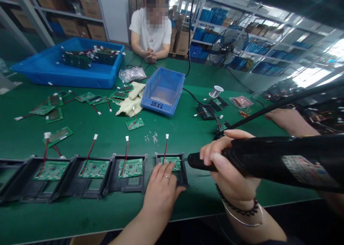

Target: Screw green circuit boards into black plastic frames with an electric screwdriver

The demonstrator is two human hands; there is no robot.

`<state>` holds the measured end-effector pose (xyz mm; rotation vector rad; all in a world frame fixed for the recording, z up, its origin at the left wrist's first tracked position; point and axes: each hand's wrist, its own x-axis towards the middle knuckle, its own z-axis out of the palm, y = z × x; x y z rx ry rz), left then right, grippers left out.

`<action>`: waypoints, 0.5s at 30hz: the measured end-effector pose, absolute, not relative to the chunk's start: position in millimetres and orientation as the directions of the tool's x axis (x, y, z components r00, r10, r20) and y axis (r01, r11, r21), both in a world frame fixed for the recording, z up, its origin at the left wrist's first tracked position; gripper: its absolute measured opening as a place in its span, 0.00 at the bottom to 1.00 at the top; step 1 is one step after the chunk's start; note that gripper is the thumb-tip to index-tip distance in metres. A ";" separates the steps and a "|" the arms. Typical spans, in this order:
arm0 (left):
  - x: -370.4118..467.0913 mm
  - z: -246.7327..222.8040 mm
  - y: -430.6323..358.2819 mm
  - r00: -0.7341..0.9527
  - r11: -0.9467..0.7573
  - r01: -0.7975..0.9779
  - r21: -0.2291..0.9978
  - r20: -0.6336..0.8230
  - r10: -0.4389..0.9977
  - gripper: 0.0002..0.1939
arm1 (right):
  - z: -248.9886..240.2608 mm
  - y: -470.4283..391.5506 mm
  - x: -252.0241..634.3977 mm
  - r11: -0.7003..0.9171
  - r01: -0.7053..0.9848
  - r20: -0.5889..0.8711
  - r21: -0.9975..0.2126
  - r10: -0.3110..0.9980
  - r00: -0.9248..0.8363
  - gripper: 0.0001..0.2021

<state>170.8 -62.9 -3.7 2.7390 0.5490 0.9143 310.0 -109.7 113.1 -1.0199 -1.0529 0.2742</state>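
With my right hand (228, 166) I grip a black electric screwdriver (263, 161), its bit pointing left at the right edge of a dark plastic housing (183, 175). My left hand (162, 187) lies over that housing, fingers stretched onto the green circuit board (176, 162) inside it. A red and black cable with a white plug (167, 137) rises from the board. Left of my hand stands a row of similar housings, among them one with a circuit board (130, 168) in it. Small loose screws (154, 137) lie just beyond my left hand.
A blue bin of small screws (163, 110) stands mid-table. Behind it on the left is a large blue tray (80, 81) holding stacked boards. Loose boards (55, 100) lie in front of the tray. Across the table sits a person (152, 33); another person's arm (292, 121) reaches in at right.
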 end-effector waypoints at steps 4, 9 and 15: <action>172.6 -9.8 -64.7 0.719 -0.907 0.271 0.323 0.559 0.413 0.11 | 111.2 -106.3 310.8 0.522 0.271 0.579 -0.809 0.630 0.517 0.17; 174.9 -19.3 -68.4 0.672 -0.879 0.293 0.376 0.574 0.469 0.11 | 108.5 -101.6 313.8 0.490 0.294 0.569 -0.821 0.650 0.504 0.16; 170.0 -9.8 -65.0 0.772 -0.889 0.304 0.341 0.458 0.440 0.11 | 104.9 -99.3 318.0 0.426 0.336 0.542 -0.840 0.686 0.486 0.13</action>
